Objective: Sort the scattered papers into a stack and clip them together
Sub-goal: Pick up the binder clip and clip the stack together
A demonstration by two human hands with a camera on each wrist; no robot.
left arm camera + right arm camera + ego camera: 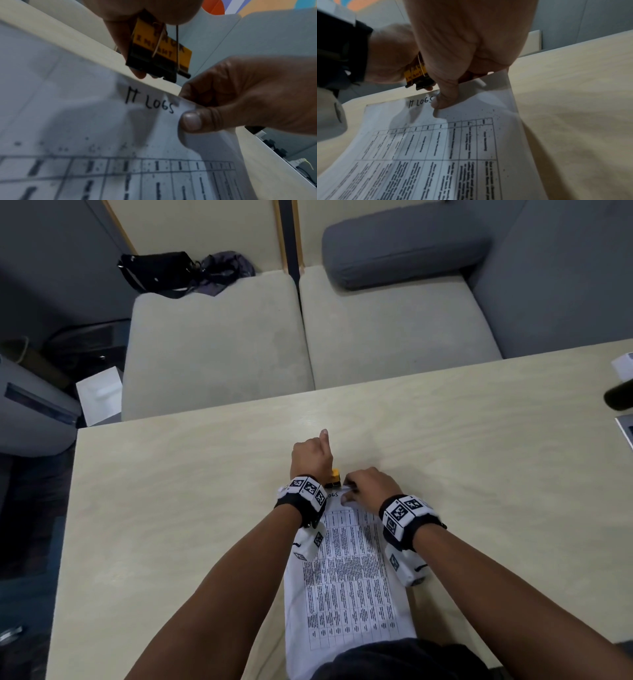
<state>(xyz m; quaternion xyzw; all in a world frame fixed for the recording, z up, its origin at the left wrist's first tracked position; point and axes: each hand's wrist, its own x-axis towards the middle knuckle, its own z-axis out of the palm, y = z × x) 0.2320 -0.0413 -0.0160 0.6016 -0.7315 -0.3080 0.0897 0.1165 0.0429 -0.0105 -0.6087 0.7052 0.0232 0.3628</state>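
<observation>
Because the papers (346, 577) are thin, light and floppy, the right hand (371, 486) pinches their far edge, lifting it off the counter (171, 508). Just beyond this edge, the left hand (310, 457) squeezes the stiff, springy binder clip (159, 54); its mouth should take the edge beside the pinch.

The table (171, 508) fills the lower half of the head view. The papers (346, 577) lie on it at lower centre, running from the bottom edge up to mid-frame. At their top edge the left hand (310, 457) sits just left of the right hand (371, 486), with the clip (333, 478) between them, just above the papers' top edge. Both forearms cross the table from the bottom corners. Above the table two seats (219, 344) stand side by side. A bag (154, 270) lies in the upper left, a cushion (404, 251) in the upper right.
</observation>
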